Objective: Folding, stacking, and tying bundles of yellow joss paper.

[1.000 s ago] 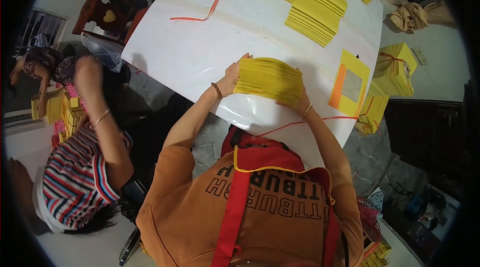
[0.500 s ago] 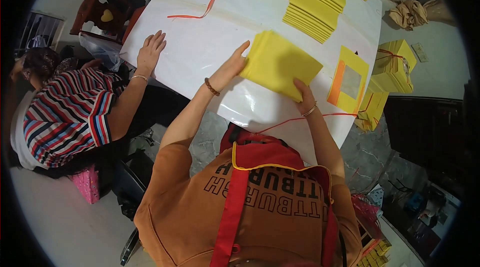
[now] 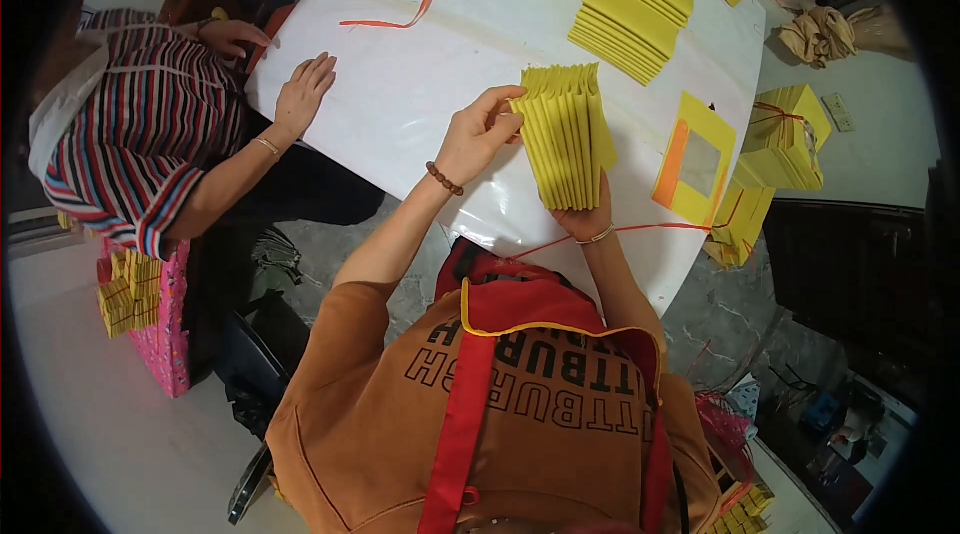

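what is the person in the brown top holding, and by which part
A stack of folded yellow paper: the left hand at its upper left edge, the right hand at its lower right corner.

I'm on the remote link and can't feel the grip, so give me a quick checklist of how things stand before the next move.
1. Left hand on the yellow bundle: ok, fingers at its upper left edge.
2. Right hand on the bundle: ok, at its lower right, partly hidden behind it.
3. Bundle edges squared: not ok, the top looks uneven and a flap juts out at the right.
4. Co-worker's hand clear of the bundle: ok, it lies apart on the white table.
5. Red ribbon free of the right wrist: cannot tell, they cross in view.
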Tool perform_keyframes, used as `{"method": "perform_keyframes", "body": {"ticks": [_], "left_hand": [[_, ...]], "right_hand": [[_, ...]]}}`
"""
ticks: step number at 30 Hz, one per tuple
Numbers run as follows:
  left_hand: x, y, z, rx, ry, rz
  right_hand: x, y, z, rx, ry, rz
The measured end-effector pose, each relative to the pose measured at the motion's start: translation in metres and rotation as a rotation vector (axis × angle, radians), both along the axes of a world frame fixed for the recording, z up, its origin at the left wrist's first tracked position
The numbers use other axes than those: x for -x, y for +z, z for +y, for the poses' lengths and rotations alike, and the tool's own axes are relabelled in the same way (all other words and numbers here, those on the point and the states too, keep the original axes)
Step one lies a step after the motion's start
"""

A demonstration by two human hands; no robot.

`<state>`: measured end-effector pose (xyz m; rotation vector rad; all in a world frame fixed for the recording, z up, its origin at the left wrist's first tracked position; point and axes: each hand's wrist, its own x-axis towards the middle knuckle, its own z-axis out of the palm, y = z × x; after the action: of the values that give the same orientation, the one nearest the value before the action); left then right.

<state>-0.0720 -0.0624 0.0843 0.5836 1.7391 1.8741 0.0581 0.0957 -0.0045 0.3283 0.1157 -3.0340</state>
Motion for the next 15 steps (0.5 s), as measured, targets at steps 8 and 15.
{"method": "perform_keyframes", "body": {"ticks": [8, 15], "left_hand": [[-0.003, -0.015, -0.002, 0.048, 0.104, 0.165], [-0.003, -0.009, 0.004, 0.112, 0.177, 0.172]], "right_hand": [[-0.006, -0.003, -0.007, -0.025, 0.020, -0.007], [-0.006, -0.003, -0.006, -0.077, 0.032, -0.053]]}}
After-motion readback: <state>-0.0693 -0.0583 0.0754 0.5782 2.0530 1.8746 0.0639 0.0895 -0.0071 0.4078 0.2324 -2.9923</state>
